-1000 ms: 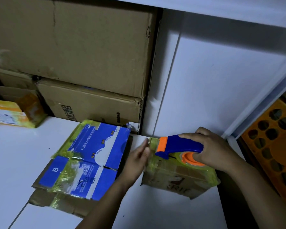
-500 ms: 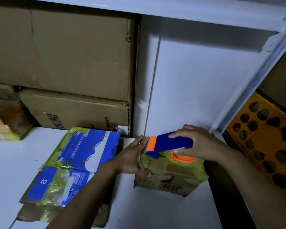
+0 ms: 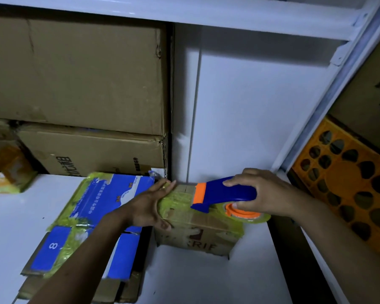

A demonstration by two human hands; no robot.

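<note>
On a shelf point(image 3: 206, 277), flat left hand point(image 3: 149, 207) braces carton point(image 3: 198, 233) as right hand point(image 3: 270, 194) grips tape dispenser point(image 3: 224, 191); any shift could skew tape point(image 3: 261, 218).

White desk point(image 3: 206, 279) in view. On its right side sits a small taped box point(image 3: 198, 235), flat on the surface, close to the far wall. Just left of it lies a flattened blue carton point(image 3: 101, 211), running toward the near edge. Far left, there's a yellow pack point(image 3: 7, 178). At the far side, a brown carton point(image 3: 92, 152) stands on the desk.
</note>
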